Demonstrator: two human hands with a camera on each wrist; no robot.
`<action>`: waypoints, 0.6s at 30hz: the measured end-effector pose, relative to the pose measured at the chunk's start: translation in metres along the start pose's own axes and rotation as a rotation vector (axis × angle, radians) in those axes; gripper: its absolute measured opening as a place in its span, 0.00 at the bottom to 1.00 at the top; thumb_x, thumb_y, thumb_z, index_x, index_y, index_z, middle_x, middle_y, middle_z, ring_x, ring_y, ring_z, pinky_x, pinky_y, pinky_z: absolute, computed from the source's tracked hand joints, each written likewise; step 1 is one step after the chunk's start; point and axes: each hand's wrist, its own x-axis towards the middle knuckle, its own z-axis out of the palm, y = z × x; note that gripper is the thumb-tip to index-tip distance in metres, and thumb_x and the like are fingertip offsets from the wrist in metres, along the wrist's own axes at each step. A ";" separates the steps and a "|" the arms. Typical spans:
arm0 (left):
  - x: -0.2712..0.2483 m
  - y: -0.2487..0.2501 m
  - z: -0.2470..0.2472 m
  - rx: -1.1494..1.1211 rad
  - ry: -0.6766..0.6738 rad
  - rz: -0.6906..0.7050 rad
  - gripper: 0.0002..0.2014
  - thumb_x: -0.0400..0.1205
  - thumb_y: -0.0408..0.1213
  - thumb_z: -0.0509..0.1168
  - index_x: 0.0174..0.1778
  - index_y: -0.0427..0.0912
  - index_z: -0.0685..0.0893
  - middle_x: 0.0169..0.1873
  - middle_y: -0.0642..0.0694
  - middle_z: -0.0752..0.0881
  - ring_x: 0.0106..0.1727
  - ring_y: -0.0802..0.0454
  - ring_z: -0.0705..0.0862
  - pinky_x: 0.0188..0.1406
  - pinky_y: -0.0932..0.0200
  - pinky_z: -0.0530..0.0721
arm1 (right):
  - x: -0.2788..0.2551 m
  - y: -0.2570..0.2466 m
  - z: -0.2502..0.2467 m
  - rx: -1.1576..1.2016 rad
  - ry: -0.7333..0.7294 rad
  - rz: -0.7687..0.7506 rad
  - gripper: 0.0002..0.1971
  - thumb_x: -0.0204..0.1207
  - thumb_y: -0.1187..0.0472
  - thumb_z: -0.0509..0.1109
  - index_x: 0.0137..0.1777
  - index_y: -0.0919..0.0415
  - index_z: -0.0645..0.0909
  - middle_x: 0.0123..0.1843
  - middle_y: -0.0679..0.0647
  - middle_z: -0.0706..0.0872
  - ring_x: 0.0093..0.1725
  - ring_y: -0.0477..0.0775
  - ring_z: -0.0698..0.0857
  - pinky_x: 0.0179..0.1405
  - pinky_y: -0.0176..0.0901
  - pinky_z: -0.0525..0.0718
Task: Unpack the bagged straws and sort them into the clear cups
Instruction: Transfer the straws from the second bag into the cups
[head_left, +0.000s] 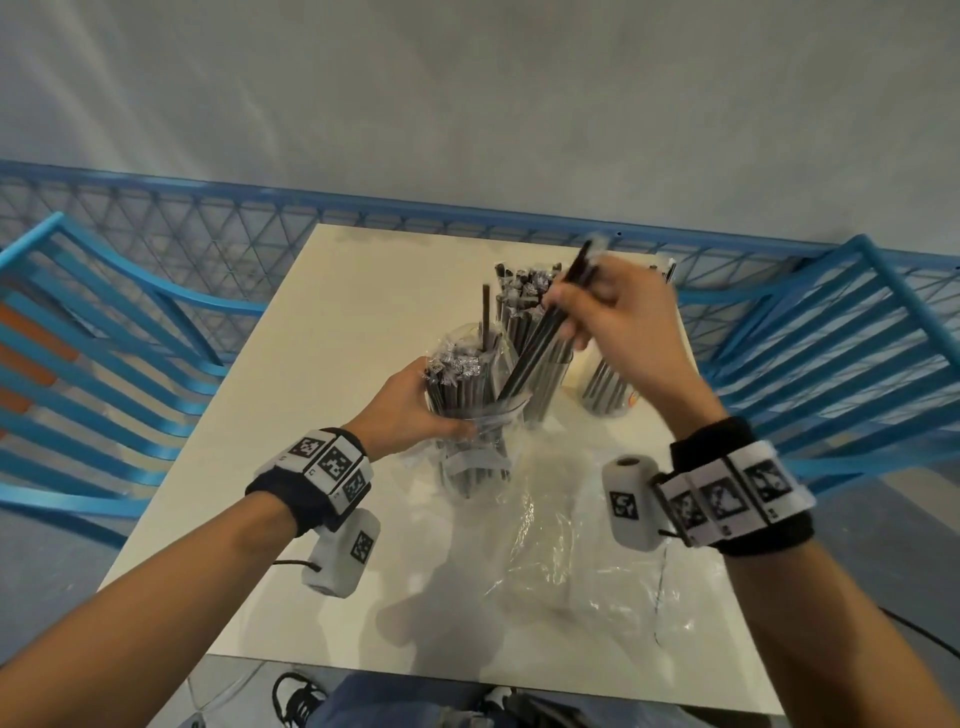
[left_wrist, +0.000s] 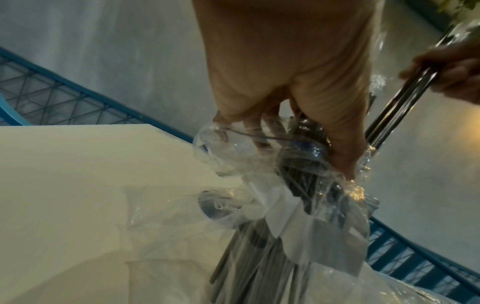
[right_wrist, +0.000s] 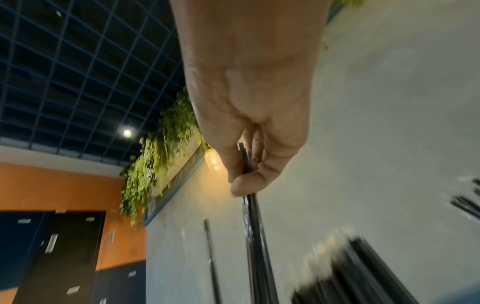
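Observation:
On the white table (head_left: 358, 312) my left hand (head_left: 410, 410) grips a clear cup (head_left: 470, 457) crowded with wrapped black straws and crinkled clear film. In the left wrist view the left hand (left_wrist: 298, 98) has its fingers curled over the cup's rim (left_wrist: 215, 148) and the film. Above it, my right hand (head_left: 576, 312) pinches a few black straws (head_left: 530, 358), slanting down toward that cup's mouth. The right wrist view shows the right hand (right_wrist: 246, 181) pinching the straws (right_wrist: 255, 236). A second cup (head_left: 540, 374) and a third cup (head_left: 605, 387), both holding straws, stand behind.
A flattened clear plastic bag (head_left: 566, 545) lies on the table near its front right. Blue slatted chairs stand at the left (head_left: 104, 343) and right (head_left: 841, 353). A blue mesh railing (head_left: 234, 234) runs behind the table's far edge.

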 end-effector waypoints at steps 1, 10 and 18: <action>0.000 -0.001 0.000 -0.001 -0.002 -0.004 0.42 0.64 0.42 0.85 0.73 0.44 0.76 0.65 0.50 0.84 0.65 0.52 0.82 0.60 0.65 0.77 | 0.004 -0.006 -0.012 0.013 0.039 -0.039 0.07 0.80 0.62 0.69 0.56 0.61 0.82 0.43 0.55 0.90 0.31 0.46 0.86 0.31 0.33 0.86; -0.001 0.001 0.001 -0.029 -0.024 -0.015 0.51 0.55 0.61 0.80 0.75 0.46 0.74 0.66 0.52 0.84 0.66 0.54 0.81 0.66 0.58 0.76 | 0.030 -0.042 -0.107 0.150 0.218 -0.155 0.05 0.77 0.63 0.71 0.48 0.64 0.82 0.41 0.57 0.91 0.27 0.47 0.84 0.28 0.36 0.82; 0.000 0.001 0.000 -0.032 -0.025 -0.001 0.50 0.56 0.60 0.80 0.74 0.47 0.75 0.66 0.52 0.84 0.66 0.53 0.81 0.68 0.55 0.77 | 0.029 -0.015 -0.080 0.062 0.280 -0.113 0.08 0.77 0.63 0.72 0.51 0.68 0.83 0.42 0.60 0.91 0.26 0.50 0.84 0.24 0.38 0.82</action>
